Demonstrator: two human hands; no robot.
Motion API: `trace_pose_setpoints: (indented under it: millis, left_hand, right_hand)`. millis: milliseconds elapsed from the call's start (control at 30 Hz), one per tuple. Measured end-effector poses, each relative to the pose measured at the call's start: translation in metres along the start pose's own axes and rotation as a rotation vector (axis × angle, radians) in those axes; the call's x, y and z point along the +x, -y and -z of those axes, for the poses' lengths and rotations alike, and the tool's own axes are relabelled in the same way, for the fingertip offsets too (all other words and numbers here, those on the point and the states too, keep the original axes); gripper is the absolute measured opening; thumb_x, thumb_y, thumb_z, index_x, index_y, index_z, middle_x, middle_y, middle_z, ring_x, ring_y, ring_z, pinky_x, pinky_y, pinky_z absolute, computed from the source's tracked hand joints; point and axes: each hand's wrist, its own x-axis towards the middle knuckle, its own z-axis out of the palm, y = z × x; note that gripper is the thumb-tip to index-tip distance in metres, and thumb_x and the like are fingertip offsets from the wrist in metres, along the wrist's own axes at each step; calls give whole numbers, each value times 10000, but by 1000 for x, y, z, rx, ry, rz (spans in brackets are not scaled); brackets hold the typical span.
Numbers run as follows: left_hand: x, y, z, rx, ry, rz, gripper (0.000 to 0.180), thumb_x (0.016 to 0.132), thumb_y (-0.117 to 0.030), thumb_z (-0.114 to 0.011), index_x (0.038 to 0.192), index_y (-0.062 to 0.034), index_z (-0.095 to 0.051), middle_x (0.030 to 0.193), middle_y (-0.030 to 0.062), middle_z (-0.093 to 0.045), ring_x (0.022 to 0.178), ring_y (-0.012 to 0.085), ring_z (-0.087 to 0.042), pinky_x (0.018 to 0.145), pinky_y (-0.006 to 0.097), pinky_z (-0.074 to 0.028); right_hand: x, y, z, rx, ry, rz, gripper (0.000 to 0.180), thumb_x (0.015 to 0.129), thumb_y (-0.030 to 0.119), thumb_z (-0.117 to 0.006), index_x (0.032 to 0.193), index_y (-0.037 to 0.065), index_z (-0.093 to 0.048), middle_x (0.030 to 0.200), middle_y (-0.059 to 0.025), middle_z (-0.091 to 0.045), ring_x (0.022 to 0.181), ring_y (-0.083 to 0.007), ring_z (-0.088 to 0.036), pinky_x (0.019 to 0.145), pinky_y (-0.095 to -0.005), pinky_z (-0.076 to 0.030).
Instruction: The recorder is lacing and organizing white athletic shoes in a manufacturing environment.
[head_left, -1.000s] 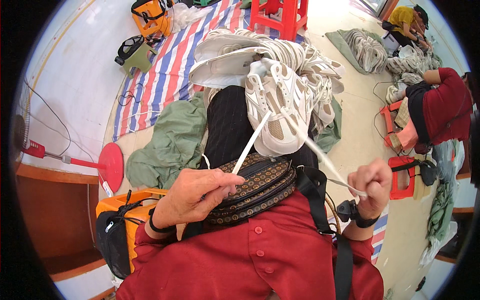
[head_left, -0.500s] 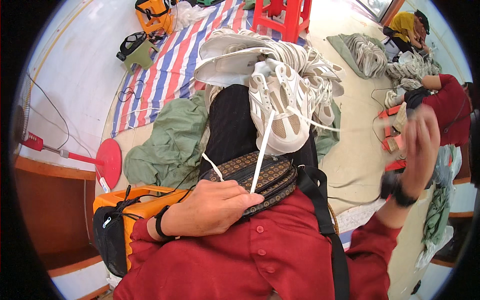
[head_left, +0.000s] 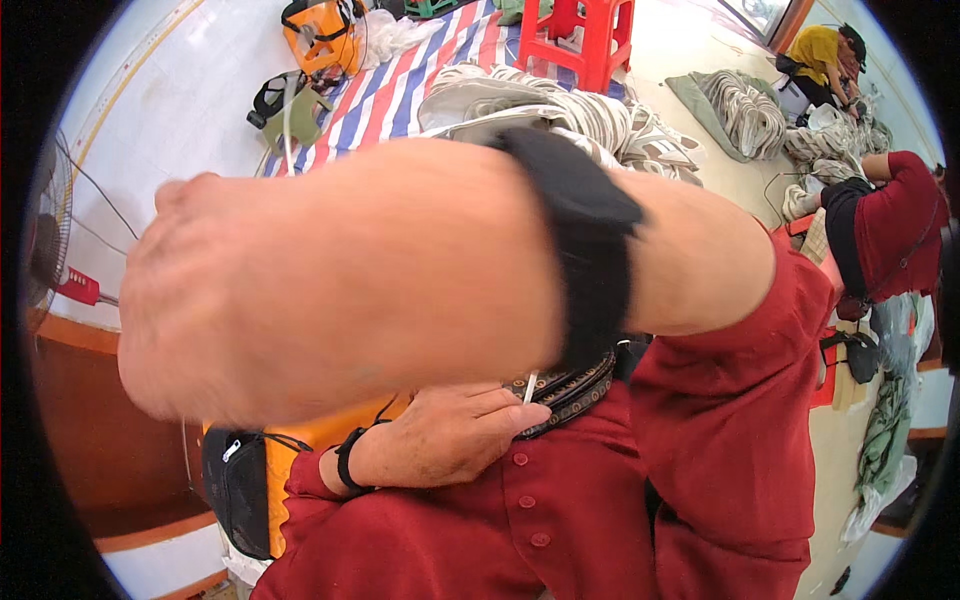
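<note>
White lace (head_left: 529, 386) is showing only as a short pale tip beside the fingers of the left hand (head_left: 440, 437), which is resting low against a patterned waist pouch (head_left: 568, 392) on the person's red shirt (head_left: 560, 520). Those fingers are curling nearly closed around the strand, thumb and forefinger pinching it just below the tip. The right hand (head_left: 230, 300) is sweeping close across the lens, blurred and very large, its forearm wearing a black wristband (head_left: 585, 250); whether its fingers are closed or holding anything cannot be told. That arm is blocking most of the lap, so the rest of the lace and whatever it is threading into are hidden. Behind it, a heap of pale shoe uppers (head_left: 560, 110) is lying on a striped tarpaulin (head_left: 400, 90), with a red plastic stool (head_left: 590, 35) beyond, and another person in red (head_left: 890, 230) is bending over work at the right. The risk, by the look of it, is the lace slipping: a pinch so near the tip is leaving little to hold, and any pull from the raised arm could be dragging the end free or fraying it, while the blocked view is hampering aim.
</note>
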Motion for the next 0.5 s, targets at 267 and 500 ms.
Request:
trace_pose_setpoints:
  millis: [267,500]
  left_hand:
    - [-8,5,-1,-11,-69,-92,308,772,-24,-644,1079,-44,-645,806,65,-602,719,220,-597,557,327,-475]
    - [7,-1,34,-396,-52,-125,226,833,9,-623,1045,-43,-679,874,98,-678,750,239,-662,611,308,-509]
  right_hand:
    - [-121,12,29,296,-102,-815,214,891,116,-628,1068,-2,-646,872,-100,-690,801,-185,-661,728,-313,-505]
    - [-235,89,-19,608,-143,-1550,181,888,90,-609,1020,-26,-653,866,-71,-686,795,-123,-632,725,-272,-502]
